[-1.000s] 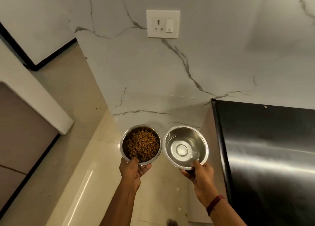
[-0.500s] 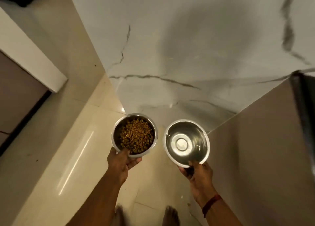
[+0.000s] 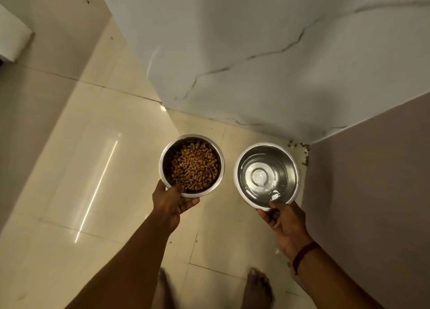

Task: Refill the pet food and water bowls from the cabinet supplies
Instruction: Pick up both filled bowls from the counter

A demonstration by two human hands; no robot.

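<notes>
**Bringing both bowls down**

My left hand [image 3: 171, 198] grips the food bowl [image 3: 192, 165] at its 6 o'clock rim, thumb inside. My right hand [image 3: 282, 225] pinches the water bowl [image 3: 266, 174] the same way. Both hang over the floor [image 3: 93, 169]. Next I must lower them flat and slow, or water spills. A second ago a wall socket showed; now feet [image 3: 258, 285] do.

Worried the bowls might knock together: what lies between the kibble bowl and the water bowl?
In the head view, only floor tile shows between the kibble bowl and the water bowl.
</notes>
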